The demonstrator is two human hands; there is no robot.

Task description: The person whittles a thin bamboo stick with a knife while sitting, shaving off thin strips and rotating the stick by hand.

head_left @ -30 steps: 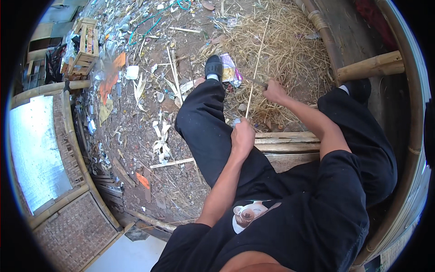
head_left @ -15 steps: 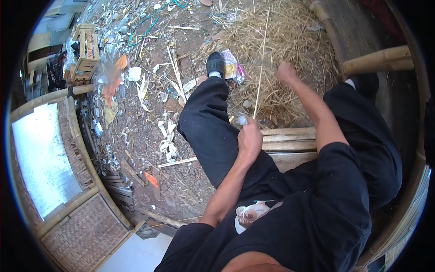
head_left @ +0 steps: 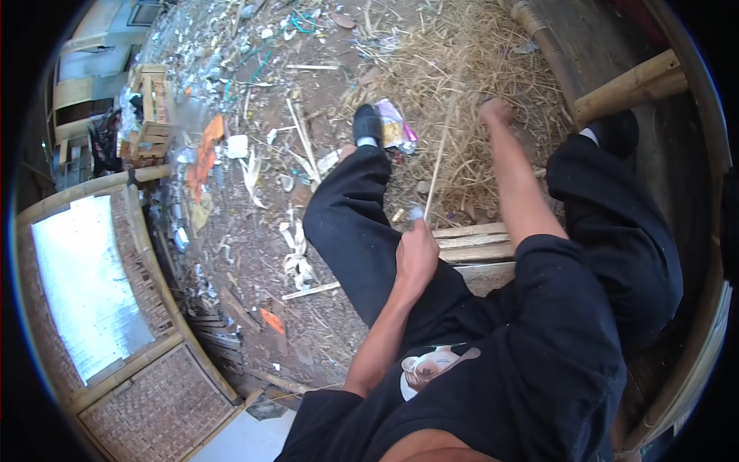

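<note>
A thin, pale bamboo strip rises from my left hand and points away over the straw, its far part blurred. The fingers of that hand are closed round its near end, beside my left thigh. Something small and whitish shows at the top of the fist, too unclear to name. My right hand is out at arm's length above the straw-like shavings, to the right of the strip's far end. Its fingers are curled closed, and whatever they may hold is hidden.
Split bamboo pieces lie between my legs. Litter and husks cover the dirt on the left, near a wooden crate. A woven bamboo panel stands at the lower left. A bamboo pole and frame border the right.
My right hand has moved slightly farther away and to the right. My left hand has dropped a little nearer to me, still with the strip in it. The view has shifted slightly.
</note>
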